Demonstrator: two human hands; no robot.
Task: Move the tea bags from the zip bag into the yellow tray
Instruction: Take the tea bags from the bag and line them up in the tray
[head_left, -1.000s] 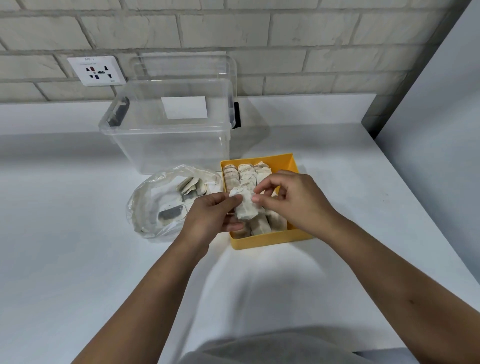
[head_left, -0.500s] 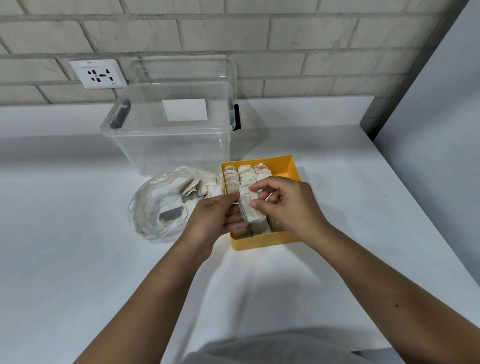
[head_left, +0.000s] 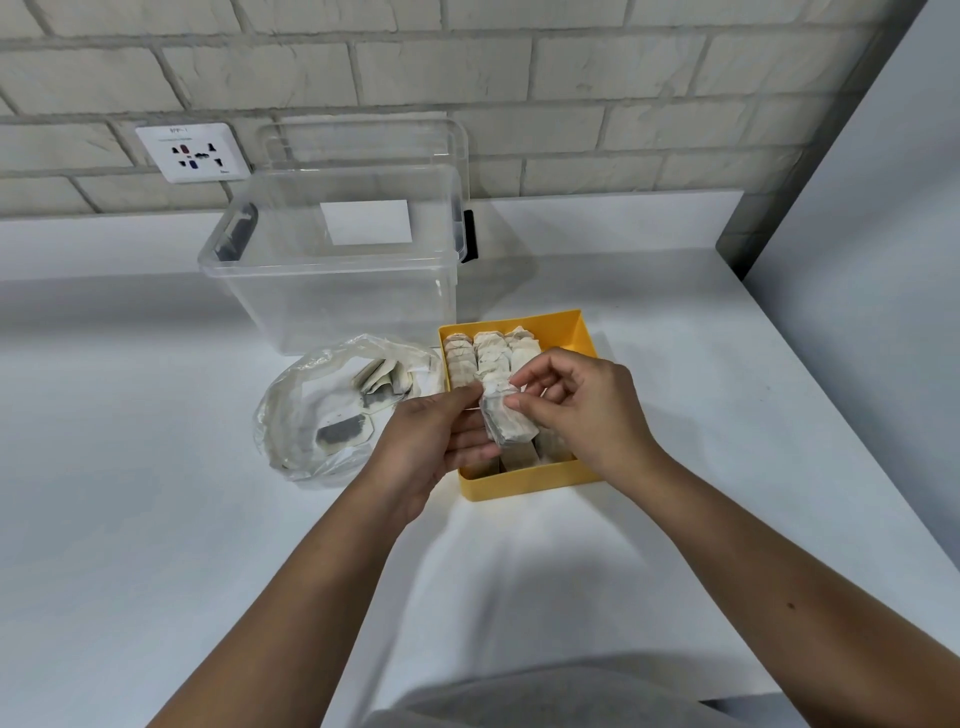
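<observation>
**Tea bag held over the tray, ready to slot in**

Both hands meet above the yellow tray, pinching 1 tea bag between them. The left hand grips its left edge with thumb and fingers closed on the paper; the right hand pinches the top right corner, other fingers curled loosely. The 2-handed hold looks meant to keep the limp bag flat and upright, so it can slide in on edge like its neighbours.

The tray already carries 3 rows of tea bags standing on edge, packed from the far wall toward the near one. The held bag hangs over the middle row's near end, probably its destination.

Just left of the tray lies the clear zip bag, its mouth turned toward the tray for a short reach. A few tea bags remain inside, so the task seems mostly done. A clear storage box stands behind on the white desk.
</observation>
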